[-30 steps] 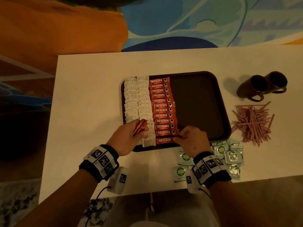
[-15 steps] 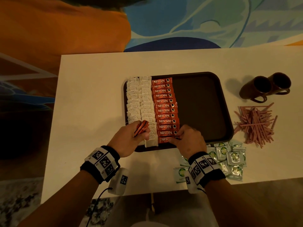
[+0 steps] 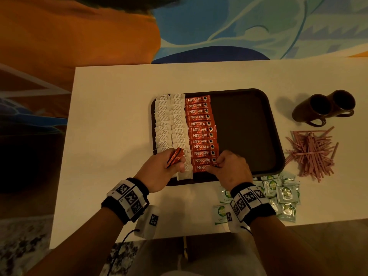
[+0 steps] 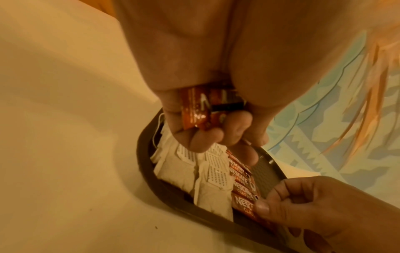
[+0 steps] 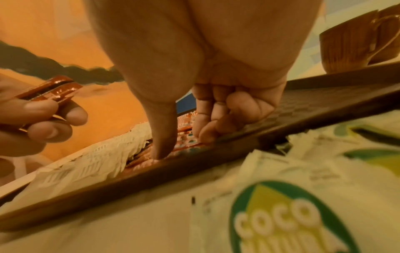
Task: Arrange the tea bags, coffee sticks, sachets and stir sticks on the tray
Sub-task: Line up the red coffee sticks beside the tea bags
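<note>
Holding: left hand (image 3: 159, 170) grips spare sticks (image 3: 174, 156), lower centre.
Right hand (image 3: 231, 169): thumb and curled fingers pinch nearest stick (image 3: 200, 168) on tray (image 3: 247, 124).
Tea bags (image 3: 169, 124): tray's left.
Sachets (image 3: 282, 193), stirrers (image 3: 310, 152): right, off tray.

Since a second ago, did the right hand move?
Yes. The right hand slid a little left along the nearest coffee stick, so it covers more of its label, judged against the tray.

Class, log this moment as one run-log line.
left hand: grips spare red coffee sticks | right hand: pinches nearest coffee stick in row | dark brown tray: right half bare
</note>
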A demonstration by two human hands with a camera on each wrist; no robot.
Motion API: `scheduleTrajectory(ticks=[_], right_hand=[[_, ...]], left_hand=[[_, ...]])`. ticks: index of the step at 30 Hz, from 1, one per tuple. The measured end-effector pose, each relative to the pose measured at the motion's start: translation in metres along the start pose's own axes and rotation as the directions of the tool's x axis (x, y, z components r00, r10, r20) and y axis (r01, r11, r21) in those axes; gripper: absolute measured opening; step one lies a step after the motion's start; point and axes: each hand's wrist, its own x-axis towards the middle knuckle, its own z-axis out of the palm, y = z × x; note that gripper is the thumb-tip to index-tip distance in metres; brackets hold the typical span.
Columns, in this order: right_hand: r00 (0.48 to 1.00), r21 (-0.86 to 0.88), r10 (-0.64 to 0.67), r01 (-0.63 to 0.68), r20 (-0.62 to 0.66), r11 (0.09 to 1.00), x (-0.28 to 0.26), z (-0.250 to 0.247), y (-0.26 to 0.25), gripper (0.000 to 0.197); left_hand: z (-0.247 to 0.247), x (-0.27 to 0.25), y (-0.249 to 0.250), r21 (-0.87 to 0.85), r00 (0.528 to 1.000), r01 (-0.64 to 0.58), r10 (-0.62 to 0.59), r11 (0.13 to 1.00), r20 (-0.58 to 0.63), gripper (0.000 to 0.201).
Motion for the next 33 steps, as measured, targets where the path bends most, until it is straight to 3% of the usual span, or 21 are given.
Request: scheduleTrajectory(ticks=[3, 6, 10, 12, 19, 24, 28, 33], right_hand=[[0.998, 0.063, -0.037, 0.040, -0.049, 0.997, -0.003, -0.007, -0.004, 0.041], [0.985, 0.232, -0.161, 0.173, -0.069, 0.957, -0.011, -0.015, -0.018, 0.029], [0.908, 0.394, -0.418, 0.395, -0.030, 0.830, -0.021, -0.021, -0.039, 0.026], [0.877, 0.403, -0.478, 0.454, -0.045, 0.795, -0.020, -0.019, -0.043, 0.025], [0.880, 0.497, -0.470, 0.438, -0.068, 0.749, -0.017, -0.020, -0.045, 0.007], [0.912, 0.575, -0.409, 0.341, -0.013, 0.743, -0.014, -0.033, -0.032, 0.009], [0.896, 0.557, -0.442, 0.353, 0.029, 0.752, -0.015, -0.039, -0.025, 0.009], [0.901, 0.665, -0.433, 0.326, -0.004, 0.672, -0.015, -0.038, -0.021, 0.015]], left_hand=[[0.000, 0.001, 0.002, -0.003, 1.000, -0.007, 0.007, 1.000, 0.016, 0.009], [0.001, 0.000, 0.006, -0.001, 0.998, -0.043, 0.043, 0.999, 0.050, 0.007], [0.004, -0.001, 0.016, -0.073, 0.988, -0.090, 0.099, 0.993, 0.123, 0.010], [0.005, -0.002, 0.018, -0.093, 0.980, -0.090, 0.105, 0.992, 0.167, 0.013], [0.000, -0.003, 0.014, -0.112, 0.974, -0.062, 0.085, 0.992, 0.209, 0.006], [-0.010, -0.004, 0.007, -0.188, 0.984, -0.034, 0.066, 0.982, 0.167, 0.005], [-0.015, -0.006, 0.014, -0.393, 0.989, 0.025, 0.033, 0.919, 0.141, 0.023], [-0.015, -0.001, 0.015, -0.427, 0.998, 0.000, 0.025, 0.904, 0.053, 0.019]])
